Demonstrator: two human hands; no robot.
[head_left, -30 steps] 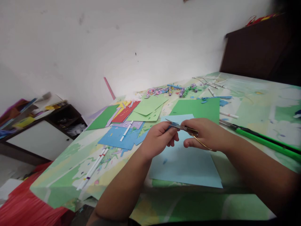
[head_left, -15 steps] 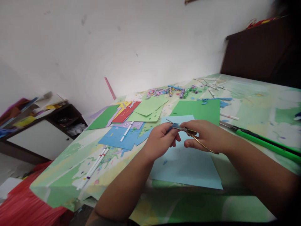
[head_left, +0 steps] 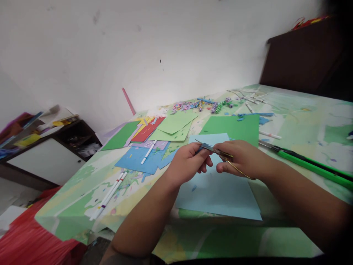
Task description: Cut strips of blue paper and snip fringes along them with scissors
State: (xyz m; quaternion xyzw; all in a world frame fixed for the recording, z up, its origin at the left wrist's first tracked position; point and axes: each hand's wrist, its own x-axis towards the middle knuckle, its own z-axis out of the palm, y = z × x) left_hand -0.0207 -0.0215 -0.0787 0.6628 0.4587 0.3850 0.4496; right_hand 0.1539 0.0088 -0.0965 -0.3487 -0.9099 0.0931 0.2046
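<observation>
My right hand [head_left: 239, 156] grips a pair of scissors [head_left: 224, 154] with gold-coloured handles, one loop hanging below the fingers. The blades point left, across a small piece of blue paper [head_left: 205, 147] that my left hand [head_left: 190, 160] pinches. Much of that piece is hidden by my fingers. Both hands are held over a light blue sheet of paper [head_left: 220, 195] near the table's front edge. A small blue scrap [head_left: 194, 188] lies on the sheet.
A green cutter [head_left: 311, 163] lies at right, beside a green sheet [head_left: 231, 127]. Left are blue sheets [head_left: 138, 160], light green sheets [head_left: 176, 125], a red sheet [head_left: 147, 130] and white sticks [head_left: 110, 195]. Curled paper pieces [head_left: 215, 106] lie at the back. A cabinet [head_left: 49, 162] stands left.
The view has shifted very slightly. The scissors' blades look a little closer together over the blue paper; both hands stay in nearly the same place.
</observation>
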